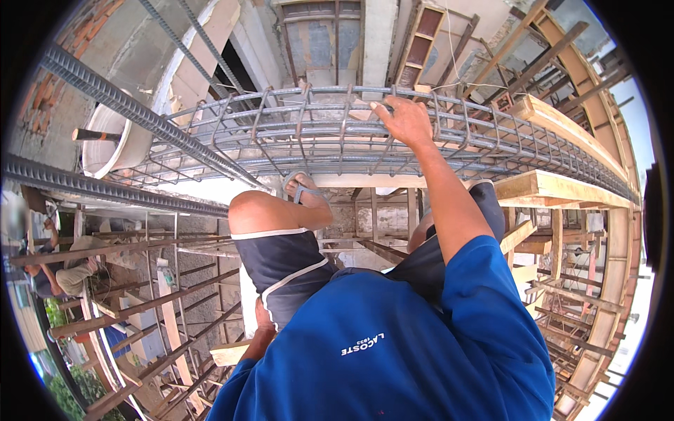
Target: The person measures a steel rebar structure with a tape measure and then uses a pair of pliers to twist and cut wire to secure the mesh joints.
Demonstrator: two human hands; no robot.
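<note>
A long cage of steel rebar (pixel 323 130), tied with square stirrups, runs crosswise in front of me. On its top bar, a little right of the middle, rests my right hand (pixel 407 121), its fingers curled around the steel. Beside my left thigh my left hand (pixel 262 319) hangs low; the thigh and shirt hide its fingers, so its grip does not show. Close below it juts the end of a wooden plank (pixel 230 353). My sandalled foot (pixel 300 186) sits against the cage's lower edge.
Thick rebars (pixel 119 98) slant in from the left, near a white bucket (pixel 105 151) with a dark handle across its rim. Timber formwork (pixel 562 186) lines the right. Wooden scaffold poles (pixel 140 281) cross a deep drop below, where another person (pixel 74 266) is at far left.
</note>
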